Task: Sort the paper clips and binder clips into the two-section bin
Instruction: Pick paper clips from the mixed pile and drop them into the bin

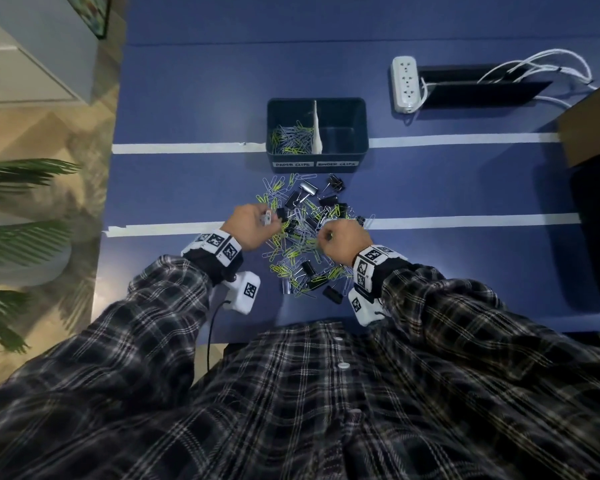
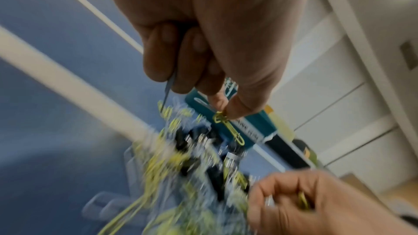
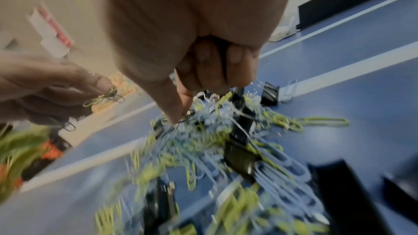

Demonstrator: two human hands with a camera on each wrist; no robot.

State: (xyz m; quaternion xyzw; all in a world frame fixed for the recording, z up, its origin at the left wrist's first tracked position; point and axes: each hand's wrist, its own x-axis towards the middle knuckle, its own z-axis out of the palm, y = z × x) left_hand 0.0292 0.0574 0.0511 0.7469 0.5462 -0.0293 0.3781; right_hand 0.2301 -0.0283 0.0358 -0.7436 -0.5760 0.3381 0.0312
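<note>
A mixed pile of yellow-green and pale blue paper clips and black binder clips lies on the blue table in front of the dark two-section bin. The bin's left section holds paper clips; its right section looks empty. At the pile's left edge, my left hand pinches a yellow-green paper clip between thumb and forefinger, and a grey-blue clip sticks out from its curled fingers. My right hand is curled over the pile's right side, fingertips down among the clips, with a yellow clip inside it.
A white power strip and a black cable tray lie behind the bin to the right. A cardboard box juts in at the right edge. White tape lines cross the table. A plant stands off the table's left side.
</note>
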